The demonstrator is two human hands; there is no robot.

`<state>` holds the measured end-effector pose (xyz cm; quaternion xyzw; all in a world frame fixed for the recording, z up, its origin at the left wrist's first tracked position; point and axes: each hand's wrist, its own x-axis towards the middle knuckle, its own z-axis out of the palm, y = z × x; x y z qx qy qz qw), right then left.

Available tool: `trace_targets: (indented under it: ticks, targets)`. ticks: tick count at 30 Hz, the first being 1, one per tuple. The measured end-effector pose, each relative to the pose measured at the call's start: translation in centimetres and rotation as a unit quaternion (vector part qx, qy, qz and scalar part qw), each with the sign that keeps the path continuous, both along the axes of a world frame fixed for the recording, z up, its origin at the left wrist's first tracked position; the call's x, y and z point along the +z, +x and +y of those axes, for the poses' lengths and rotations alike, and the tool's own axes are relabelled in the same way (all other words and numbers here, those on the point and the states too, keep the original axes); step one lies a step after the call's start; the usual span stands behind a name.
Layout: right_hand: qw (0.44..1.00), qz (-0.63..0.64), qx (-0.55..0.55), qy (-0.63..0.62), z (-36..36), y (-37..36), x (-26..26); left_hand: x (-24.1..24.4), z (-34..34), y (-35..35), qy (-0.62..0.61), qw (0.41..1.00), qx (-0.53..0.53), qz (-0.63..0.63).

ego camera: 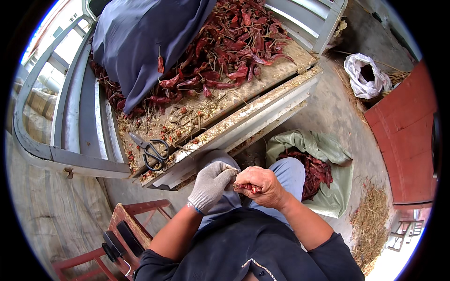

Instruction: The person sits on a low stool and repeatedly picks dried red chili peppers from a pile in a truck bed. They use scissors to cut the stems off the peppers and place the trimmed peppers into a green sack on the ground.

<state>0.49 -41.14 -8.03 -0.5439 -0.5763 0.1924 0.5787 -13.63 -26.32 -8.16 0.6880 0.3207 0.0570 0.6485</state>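
Several dried red chili peppers (248, 188) are gripped in my bare right hand (262, 185), their ends poking out below the fingers. My left hand (213, 182) wears a light knitted work glove. Its thumb and fingertips come together right beside the right hand, over my lap; whether they pinch a stem is hidden. Beyond both hands, a large heap of dried red chili peppers (232, 52) lies on the bed of a metal-railed cart (260, 79). Black-handled scissors (154, 151) rest near the bed's front edge, among seeds and stem bits.
Dark blue cloth (140, 45) covers part of the heap. A pale green woven sack (339, 189) with peppers (313, 172) stands by my right knee. A red wooden stool (119, 217) holding a black device is left. Right are a white plastic bag (360, 87), red panel (404, 137) and stem pile (371, 217).
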Motion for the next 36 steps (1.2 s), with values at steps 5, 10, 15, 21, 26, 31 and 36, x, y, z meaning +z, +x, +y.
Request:
trace_targets:
  ticks: [5,10,15,21,26,31,36]
  targets:
    - [0.988,0.145,0.009,-0.047,-0.6,-0.3,-0.5,-1.0,0.6,-1.8,0.079,0.996,-0.02,-0.034]
    - [0.938,0.282,0.026,-0.199,-1.4,-0.6,-0.4,-0.5,0.7,-1.9,0.012,0.965,-0.162,-0.206]
    - [0.911,0.354,0.021,-0.21,-2.3,-0.8,-0.5,-1.2,-1.3,-0.4,-0.059,0.97,-0.126,-0.201]
    - [0.926,0.174,-0.232,-0.241,-8.4,6.1,-1.8,-3.4,-2.3,-0.3,-0.272,0.937,-0.015,-0.219]
    - [0.836,-0.061,-0.465,-0.285,-15.4,11.8,-4.3,-3.7,-1.0,-2.5,-0.201,0.97,-0.014,-0.133]
    - [0.921,0.067,-0.299,-0.239,-7.9,8.1,-1.2,-3.0,-0.1,-4.0,-0.191,0.973,-0.006,-0.131]
    - [0.979,-0.046,-0.021,-0.198,7.6,0.4,2.7,-2.9,1.0,-7.7,-0.11,0.987,-0.009,-0.114]
